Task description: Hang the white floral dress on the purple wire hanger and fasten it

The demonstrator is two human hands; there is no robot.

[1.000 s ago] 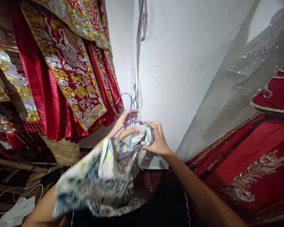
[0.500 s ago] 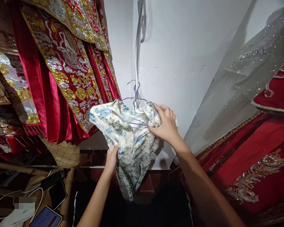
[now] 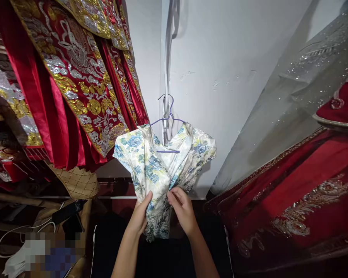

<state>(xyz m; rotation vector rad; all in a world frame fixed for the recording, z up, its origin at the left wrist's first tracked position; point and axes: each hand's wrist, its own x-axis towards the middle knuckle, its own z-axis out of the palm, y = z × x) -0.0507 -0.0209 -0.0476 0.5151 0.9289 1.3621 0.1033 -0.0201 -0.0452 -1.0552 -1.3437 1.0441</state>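
Both hands have dropped to the lower front of the white blue-flowered fabric garment (image 3: pixel 162 166): the left hand (image 3: pixel 140 216) and right hand (image 3: pixel 182 210) each grip pinched folds there. It now hangs on the thin purple wire hanger (image 3: pixel 168 116) against the white wall (image 3: pixel 220 58), between red gold-embroidered robes (image 3: pixel 75 77) and a red beaded gown (image 3: pixel 307 185).

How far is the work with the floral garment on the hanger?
Done: the floral garment is on the purple hanger, which hangs by the white wall. In hand: the left hand and right hand grip its front near the lower part. Left: the front looks bunched, not yet smooth.
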